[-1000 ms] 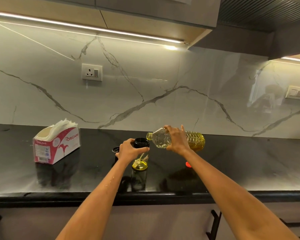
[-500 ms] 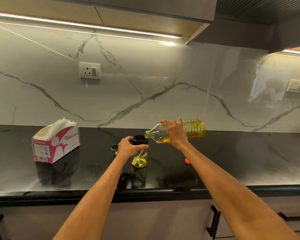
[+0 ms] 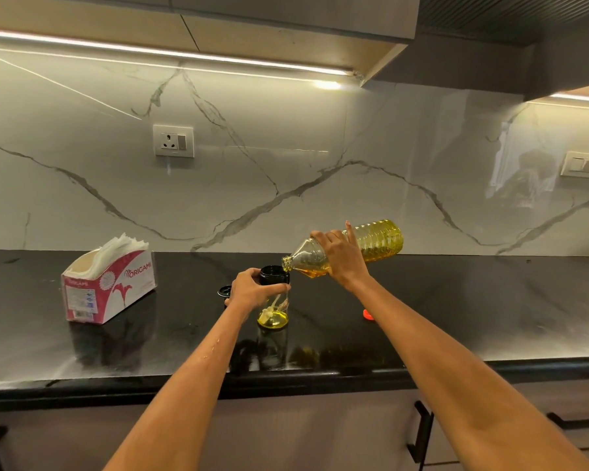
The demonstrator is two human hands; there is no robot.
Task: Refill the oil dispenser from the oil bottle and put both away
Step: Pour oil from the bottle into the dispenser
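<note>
Since a second ago the oil bottle point(image 3: 346, 248) has tipped up at its base, its open mouth now lowered to the rim of the oil dispenser point(image 3: 274, 297)

Nearest, two bare forearms reach over the black tabletop point(image 3: 490, 317); the left hand point(image 3: 252, 288) has its grip wrapped around the dispenser's dark neck, holding it upright on the tabletop with a little yellow oil at its bottom, while the right hand point(image 3: 342, 256) has its grip closed over the bottle's middle, holding it nearly level above and right of the dispenser; a black cap point(image 3: 224, 291) lies just behind the left hand, a red cap point(image 3: 368, 314) lies right of the dispenser, a napkin box point(image 3: 111, 287) sits well to the left, and farthest back is the marble wall with a socket point(image 3: 173, 141)
</note>
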